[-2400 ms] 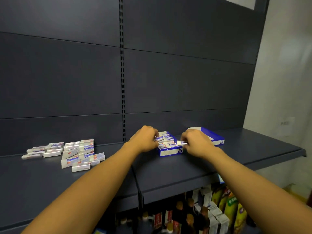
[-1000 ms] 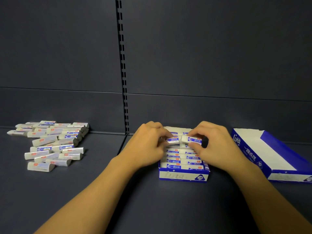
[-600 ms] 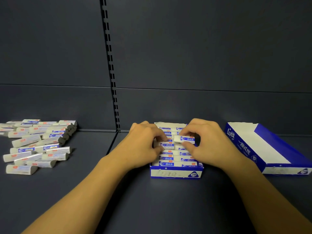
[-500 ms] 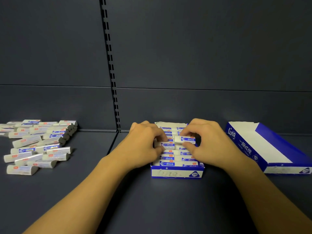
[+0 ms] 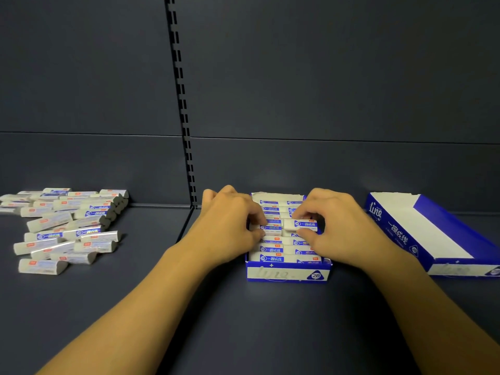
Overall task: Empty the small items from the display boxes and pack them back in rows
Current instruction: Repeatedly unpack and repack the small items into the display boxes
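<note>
With the near-centre display box (image 5: 288, 274) mostly filled in 2 rows, the right hand (image 5: 338, 226) pinches 1 eraser (image 5: 300, 224), the left hand (image 5: 230, 226) grips another, while the left pile (image 5: 67, 223) and empty right box (image 5: 433, 234) remain.

Two blue-and-white display boxes sit on the shelf (image 5: 243, 320): a filled box (image 5: 288, 272) and, to its right, an empty box (image 5: 443, 239). Two hands reach into the filled box, left hand (image 5: 230, 228) and right hand (image 5: 341, 226). Left of the filled box lies a loose pile of erasers (image 5: 67, 226), roughly two dozen, too overlapped to count exactly.
</note>
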A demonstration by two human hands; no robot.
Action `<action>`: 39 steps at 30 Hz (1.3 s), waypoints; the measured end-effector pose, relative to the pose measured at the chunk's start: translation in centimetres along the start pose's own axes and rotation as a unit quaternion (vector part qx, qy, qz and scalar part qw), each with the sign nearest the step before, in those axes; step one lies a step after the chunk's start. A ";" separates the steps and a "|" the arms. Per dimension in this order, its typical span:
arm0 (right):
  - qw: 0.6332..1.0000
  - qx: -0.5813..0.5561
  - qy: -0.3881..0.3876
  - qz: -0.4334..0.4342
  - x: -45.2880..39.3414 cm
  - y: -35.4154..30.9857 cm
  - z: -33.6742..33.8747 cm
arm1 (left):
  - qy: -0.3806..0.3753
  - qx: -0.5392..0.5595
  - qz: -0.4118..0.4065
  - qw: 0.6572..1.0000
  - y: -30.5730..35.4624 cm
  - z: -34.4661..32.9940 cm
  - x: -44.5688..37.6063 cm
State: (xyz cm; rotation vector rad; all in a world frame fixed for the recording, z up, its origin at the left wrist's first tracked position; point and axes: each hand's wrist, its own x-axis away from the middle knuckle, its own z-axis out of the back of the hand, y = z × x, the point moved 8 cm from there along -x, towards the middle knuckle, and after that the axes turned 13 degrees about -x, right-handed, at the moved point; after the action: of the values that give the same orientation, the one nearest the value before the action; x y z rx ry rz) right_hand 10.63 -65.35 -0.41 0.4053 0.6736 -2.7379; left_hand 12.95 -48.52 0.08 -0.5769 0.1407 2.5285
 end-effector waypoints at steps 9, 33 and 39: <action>0.999 0.024 -0.026 -0.015 -0.3 0.2 -0.6 | -0.003 0.002 0.004 1.000 0.2 0.0 0.0; 1.000 -0.014 -0.023 -0.003 -0.4 -0.4 -0.6 | 0.002 0.026 -0.022 0.999 0.2 0.0 -0.1; 1.000 -0.014 -0.020 0.001 -0.5 -0.4 -0.6 | 0.006 0.040 -0.029 0.999 0.1 -0.3 -0.1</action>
State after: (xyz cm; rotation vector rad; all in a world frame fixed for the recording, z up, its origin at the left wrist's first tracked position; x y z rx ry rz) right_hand 11.03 -64.58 -0.62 0.3430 0.6997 -2.7233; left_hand 13.12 -48.69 -0.16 -0.5561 0.2259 2.4518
